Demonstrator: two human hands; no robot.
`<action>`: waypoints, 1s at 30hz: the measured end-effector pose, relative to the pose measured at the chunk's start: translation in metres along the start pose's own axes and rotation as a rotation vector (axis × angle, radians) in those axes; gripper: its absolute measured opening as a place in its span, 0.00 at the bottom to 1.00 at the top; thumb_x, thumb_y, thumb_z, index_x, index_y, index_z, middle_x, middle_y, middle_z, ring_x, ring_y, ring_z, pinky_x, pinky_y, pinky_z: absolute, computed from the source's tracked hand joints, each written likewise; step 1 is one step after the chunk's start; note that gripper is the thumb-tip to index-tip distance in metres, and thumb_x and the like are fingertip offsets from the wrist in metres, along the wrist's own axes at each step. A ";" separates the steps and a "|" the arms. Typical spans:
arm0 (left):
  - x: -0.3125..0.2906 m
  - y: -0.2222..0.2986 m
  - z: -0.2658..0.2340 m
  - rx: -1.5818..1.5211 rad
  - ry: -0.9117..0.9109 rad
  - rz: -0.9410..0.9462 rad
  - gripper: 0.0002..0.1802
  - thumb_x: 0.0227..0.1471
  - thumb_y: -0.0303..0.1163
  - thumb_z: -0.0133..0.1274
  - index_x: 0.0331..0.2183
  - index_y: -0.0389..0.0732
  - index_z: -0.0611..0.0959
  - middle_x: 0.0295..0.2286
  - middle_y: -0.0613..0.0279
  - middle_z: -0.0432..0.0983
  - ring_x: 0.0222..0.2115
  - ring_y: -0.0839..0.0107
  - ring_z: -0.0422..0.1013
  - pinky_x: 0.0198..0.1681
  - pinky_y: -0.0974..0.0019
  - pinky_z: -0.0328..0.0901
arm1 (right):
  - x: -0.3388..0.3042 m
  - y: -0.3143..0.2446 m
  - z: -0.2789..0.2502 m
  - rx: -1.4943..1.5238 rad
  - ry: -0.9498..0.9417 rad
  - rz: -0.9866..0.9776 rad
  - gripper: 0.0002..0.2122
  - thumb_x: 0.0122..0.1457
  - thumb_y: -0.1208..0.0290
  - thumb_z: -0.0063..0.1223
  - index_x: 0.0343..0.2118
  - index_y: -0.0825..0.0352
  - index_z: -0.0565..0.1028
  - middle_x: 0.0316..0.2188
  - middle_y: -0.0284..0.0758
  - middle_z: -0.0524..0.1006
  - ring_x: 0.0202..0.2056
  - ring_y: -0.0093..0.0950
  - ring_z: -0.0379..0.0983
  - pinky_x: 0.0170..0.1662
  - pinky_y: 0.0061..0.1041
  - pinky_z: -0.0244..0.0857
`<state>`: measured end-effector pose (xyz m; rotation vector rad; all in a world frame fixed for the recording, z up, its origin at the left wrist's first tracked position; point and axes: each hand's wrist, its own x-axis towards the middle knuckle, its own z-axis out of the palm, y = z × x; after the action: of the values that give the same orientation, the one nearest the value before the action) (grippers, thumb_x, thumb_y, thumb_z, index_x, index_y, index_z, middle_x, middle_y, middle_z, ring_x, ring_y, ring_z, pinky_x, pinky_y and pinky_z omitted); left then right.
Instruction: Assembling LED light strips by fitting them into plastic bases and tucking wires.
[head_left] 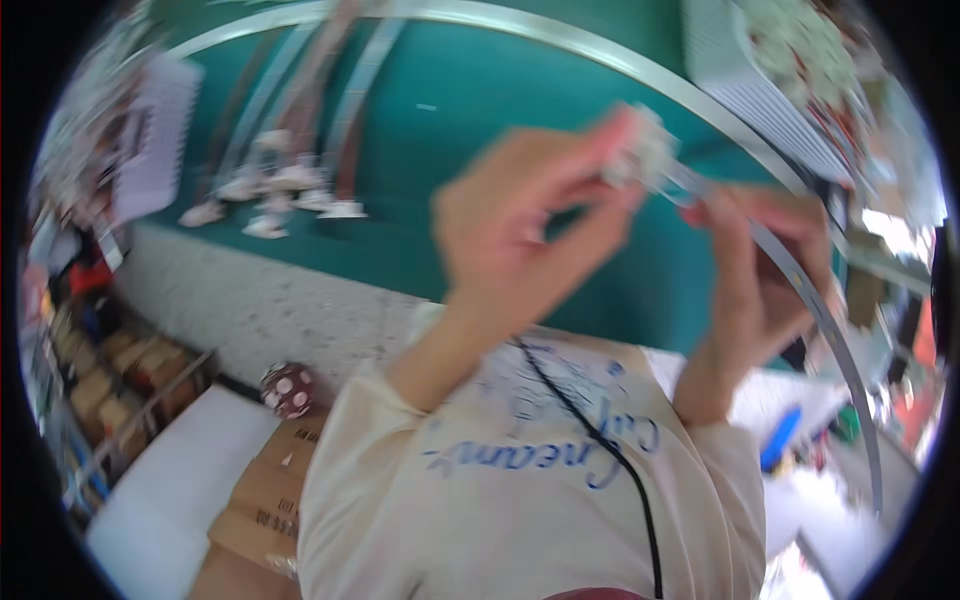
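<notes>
Thumb and fingers of my left hand [540, 205] are closed on a small white connector-like piece [648, 155], which is blurred. Beside it, my right hand [765, 255] pinches a flat, flexible pale grey strip [845, 355] with small yellowish marks. One end of the strip reaches the white piece; whether it is inside it is too blurred to tell. The rest curves down past my right wrist. Both hands are above the green tabletop [420, 150]. To their left lie several flat strips [350, 110] with white end pieces [295, 178].
A white perforated basket [155, 140] stands at the far left. Another white basket [745, 85] at the far right is beside a heap of white parts [800, 45]. A pale metal rail [590, 50] curves across the back. Cardboard boxes [262, 500] lie below left.
</notes>
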<state>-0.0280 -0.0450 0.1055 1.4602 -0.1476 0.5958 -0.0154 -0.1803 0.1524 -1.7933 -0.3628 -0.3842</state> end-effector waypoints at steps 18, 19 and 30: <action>-0.003 -0.006 -0.003 0.090 0.029 0.008 0.23 0.36 0.15 0.51 0.41 0.38 0.72 0.29 0.59 0.69 0.29 0.74 0.69 0.32 0.74 0.69 | 0.024 0.034 0.005 0.212 -0.245 0.227 0.02 0.49 0.81 0.46 0.24 0.71 0.65 0.20 0.33 0.69 0.21 0.18 0.67 0.26 0.13 0.61; -0.003 -0.007 -0.005 0.052 0.027 -0.033 0.23 0.37 0.15 0.50 0.41 0.37 0.71 0.30 0.58 0.69 0.30 0.74 0.69 0.34 0.74 0.69 | 0.027 0.032 0.006 0.235 -0.289 0.264 0.03 0.48 0.82 0.46 0.24 0.71 0.65 0.20 0.33 0.69 0.21 0.19 0.68 0.26 0.14 0.63; -0.013 -0.010 -0.028 -0.157 0.116 -0.169 0.20 0.41 0.18 0.49 0.41 0.37 0.70 0.33 0.60 0.68 0.36 0.74 0.66 0.40 0.72 0.65 | 0.045 -0.003 -0.001 -0.312 -1.089 0.172 0.10 0.44 0.72 0.54 0.28 0.70 0.67 0.18 0.31 0.70 0.20 0.17 0.68 0.24 0.14 0.63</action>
<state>-0.0418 -0.0224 0.0874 1.2686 0.0200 0.5182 0.0231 -0.1780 0.1751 -2.1936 -0.9204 0.7469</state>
